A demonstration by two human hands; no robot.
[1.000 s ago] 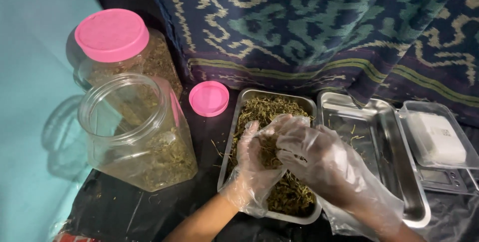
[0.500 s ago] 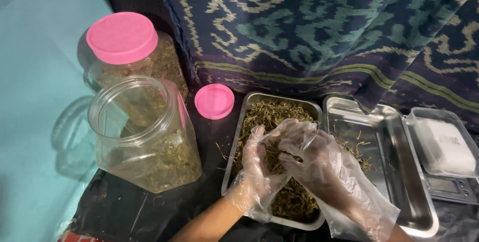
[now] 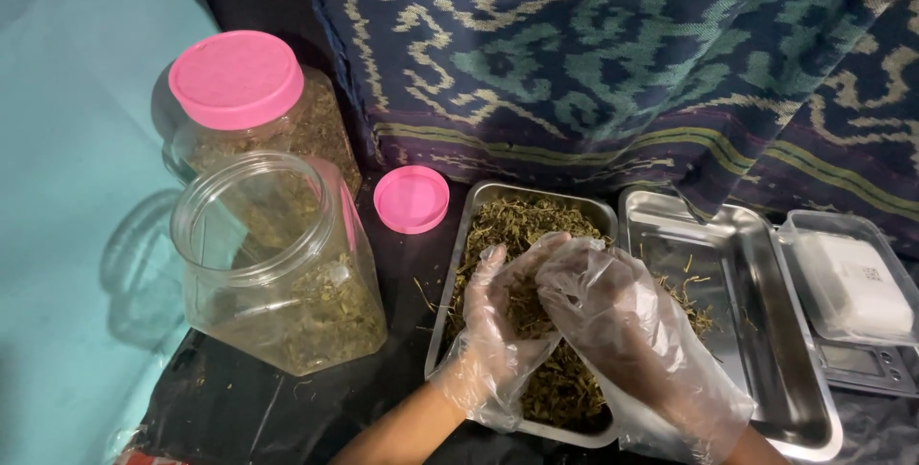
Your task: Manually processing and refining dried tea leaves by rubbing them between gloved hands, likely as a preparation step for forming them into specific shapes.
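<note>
Both of my hands are down in the steel tray of dried herbs [image 3: 522, 226], each in a loose clear plastic glove. My left hand [image 3: 493, 317] is cupped palm up over the middle of the tray, fingers curled around a clump of the dried herbs [image 3: 565, 393]. My right hand [image 3: 613, 317] lies against it from the right, fingers bent over the same clump, so the two hands are pressed together around the green-brown leaves and stems. How tightly the right fingers close I cannot tell, since the glove hides them.

Just right of that tray, touching its edge, sits a second steel tray [image 3: 766, 331] with only a few stray bits in it. Further right of the herb tray, beyond the second one, is a small digital scale [image 3: 862, 360] with a white block under a clear cover.

Left of the herb tray stands an open clear plastic jar [image 3: 278, 264], partly filled with the same herbs. Its pink lid [image 3: 411, 199] lies flat by the tray's far left corner. Behind the open jar, further from the tray, is a closed jar with a pink lid [image 3: 239, 91], also holding herbs. Beyond the tray's far edge hangs a dark patterned cloth [image 3: 613, 53], and a teal surface [image 3: 67, 235] lies far to the tray's left.
</note>
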